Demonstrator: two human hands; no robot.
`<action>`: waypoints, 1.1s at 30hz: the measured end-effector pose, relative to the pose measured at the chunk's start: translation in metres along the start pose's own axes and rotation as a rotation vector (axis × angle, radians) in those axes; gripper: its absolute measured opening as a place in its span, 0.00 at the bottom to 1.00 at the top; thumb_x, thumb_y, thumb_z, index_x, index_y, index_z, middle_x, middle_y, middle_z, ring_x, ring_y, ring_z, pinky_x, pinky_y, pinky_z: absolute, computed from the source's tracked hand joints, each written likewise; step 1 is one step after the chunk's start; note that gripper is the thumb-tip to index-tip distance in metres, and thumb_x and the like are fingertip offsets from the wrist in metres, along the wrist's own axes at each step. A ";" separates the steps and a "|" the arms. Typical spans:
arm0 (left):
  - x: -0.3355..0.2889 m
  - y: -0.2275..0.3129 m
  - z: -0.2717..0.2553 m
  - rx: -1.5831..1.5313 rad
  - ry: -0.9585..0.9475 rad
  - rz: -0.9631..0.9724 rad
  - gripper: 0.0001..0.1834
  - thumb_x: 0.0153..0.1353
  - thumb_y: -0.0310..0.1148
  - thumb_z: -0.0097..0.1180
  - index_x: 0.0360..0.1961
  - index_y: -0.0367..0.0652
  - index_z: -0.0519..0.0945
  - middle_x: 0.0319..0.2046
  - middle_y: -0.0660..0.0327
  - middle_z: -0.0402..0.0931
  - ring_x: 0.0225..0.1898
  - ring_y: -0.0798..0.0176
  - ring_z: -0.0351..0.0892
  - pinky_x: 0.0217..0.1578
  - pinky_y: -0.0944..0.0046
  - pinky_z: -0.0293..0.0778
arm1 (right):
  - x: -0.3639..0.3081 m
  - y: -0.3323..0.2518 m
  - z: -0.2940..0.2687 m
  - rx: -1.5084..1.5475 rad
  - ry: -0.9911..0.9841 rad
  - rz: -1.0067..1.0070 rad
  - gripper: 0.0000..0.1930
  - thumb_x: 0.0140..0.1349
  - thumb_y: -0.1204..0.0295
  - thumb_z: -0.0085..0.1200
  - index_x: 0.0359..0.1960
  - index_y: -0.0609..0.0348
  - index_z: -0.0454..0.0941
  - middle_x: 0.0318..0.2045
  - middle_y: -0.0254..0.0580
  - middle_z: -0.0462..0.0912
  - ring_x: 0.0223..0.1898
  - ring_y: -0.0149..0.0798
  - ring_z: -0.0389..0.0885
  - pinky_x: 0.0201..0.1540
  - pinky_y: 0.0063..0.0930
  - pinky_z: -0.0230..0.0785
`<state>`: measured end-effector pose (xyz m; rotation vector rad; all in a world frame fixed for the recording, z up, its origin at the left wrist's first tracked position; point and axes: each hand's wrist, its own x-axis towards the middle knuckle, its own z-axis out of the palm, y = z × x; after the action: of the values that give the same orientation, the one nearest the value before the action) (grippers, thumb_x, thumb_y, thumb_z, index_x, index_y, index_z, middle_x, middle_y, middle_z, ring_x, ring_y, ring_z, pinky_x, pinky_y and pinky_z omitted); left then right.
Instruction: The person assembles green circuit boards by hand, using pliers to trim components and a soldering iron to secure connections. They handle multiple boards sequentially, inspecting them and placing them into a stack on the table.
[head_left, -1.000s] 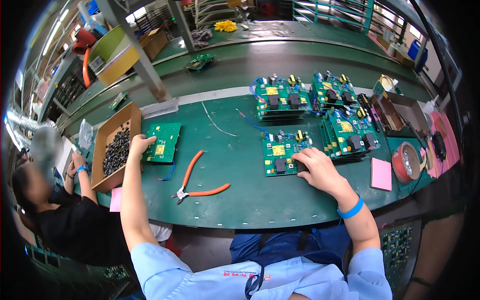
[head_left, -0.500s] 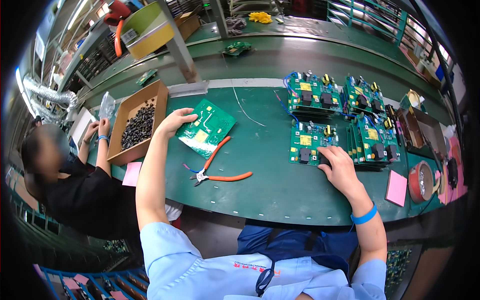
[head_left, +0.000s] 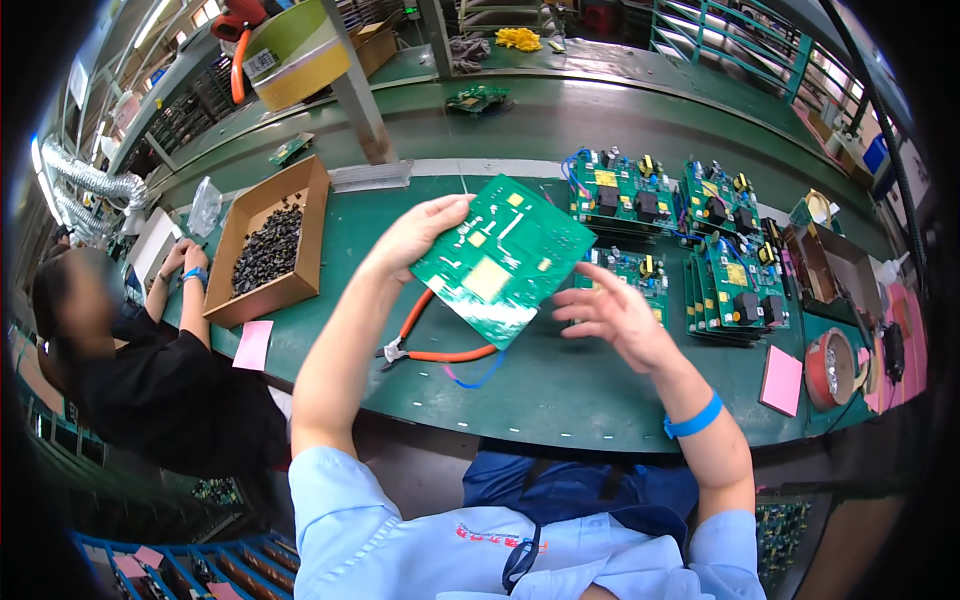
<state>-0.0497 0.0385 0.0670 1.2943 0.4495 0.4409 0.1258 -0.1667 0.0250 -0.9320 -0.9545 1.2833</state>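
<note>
My left hand (head_left: 425, 235) grips a green circuit board (head_left: 515, 250) by its upper left edge. The board is tilted, with its solder side and yellow patches showing. A blue and pink wire (head_left: 480, 378) hangs below it. Close to the board's right edge, my right hand (head_left: 622, 315) is open, with fingers apart and nothing in it. Orange-handled cutters (head_left: 440, 355) lie on the bench beneath the held board, which hides part of them. Behind my right hand sits a circuit board (head_left: 640, 272) with its components facing up, partly covered by the hand.
Stacked circuit boards (head_left: 740, 285) stand at the right, near a pink pad (head_left: 781, 380) and a round red container (head_left: 832, 368). At left is a cardboard box (head_left: 315, 230) of small black parts. A co-worker in a dark shirt (head_left: 165, 385) sits beyond it.
My left hand has carried the board rightward, over the cutters. My right hand has lifted off the board at the stacks and come toward the held one.
</note>
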 end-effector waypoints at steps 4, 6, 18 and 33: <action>0.000 -0.025 0.046 -0.126 0.111 0.104 0.19 0.59 0.36 0.42 0.48 0.33 0.65 0.39 0.58 0.71 0.37 0.70 0.73 0.37 0.71 0.71 | -0.007 0.012 0.005 0.076 -0.093 -0.021 0.43 0.50 0.64 0.55 0.59 0.61 0.36 0.48 0.53 0.65 0.47 0.42 0.68 0.46 0.33 0.64; -0.001 -0.036 0.059 -0.198 0.188 0.149 0.20 0.59 0.34 0.42 0.50 0.35 0.62 0.42 0.58 0.69 0.41 0.68 0.70 0.41 0.69 0.69 | -0.010 0.010 0.003 0.165 -0.049 -0.080 0.42 0.50 0.66 0.55 0.59 0.62 0.37 0.48 0.52 0.65 0.47 0.41 0.68 0.47 0.32 0.63; 0.002 -0.050 0.042 -0.616 -0.162 -0.237 0.46 0.51 0.66 0.26 0.54 0.30 0.54 0.50 0.46 0.61 0.51 0.50 0.63 0.49 0.51 0.63 | -0.010 -0.012 -0.039 0.315 0.137 -0.181 0.19 0.60 0.67 0.34 0.47 0.69 0.64 0.42 0.46 0.72 0.43 0.36 0.71 0.47 0.31 0.64; -0.012 -0.063 0.064 -0.445 -0.203 -0.205 0.20 0.55 0.28 0.45 0.49 0.35 0.61 0.46 0.53 0.67 0.45 0.61 0.70 0.46 0.61 0.68 | -0.001 0.005 -0.047 0.323 0.263 0.039 0.18 0.61 0.61 0.37 0.41 0.64 0.69 0.37 0.42 0.75 0.39 0.34 0.74 0.42 0.28 0.68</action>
<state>-0.0209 -0.0335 0.0206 0.8414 0.2879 0.2159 0.1685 -0.1690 0.0040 -0.8423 -0.5086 1.2655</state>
